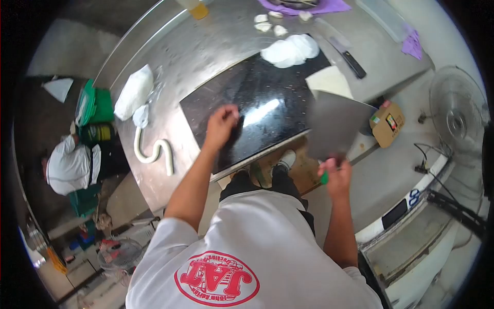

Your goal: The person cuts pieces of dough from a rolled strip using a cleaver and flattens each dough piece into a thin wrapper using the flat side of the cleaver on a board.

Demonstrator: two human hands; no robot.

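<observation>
So the left hand (222, 123) is pressing down flat on a glossy black stone slab (257, 110), fingers loose and holding nothing. The right hand (334, 175) is gripping a green handle, holding up a broad, dull grey scraper blade (337, 123) over the slab's right edge. The brushed steel bench (206, 46) is carrying a curvy rope of white dough (154, 150), a soft white dough mound (290, 50) and a black-handled knife (349, 57).
</observation>
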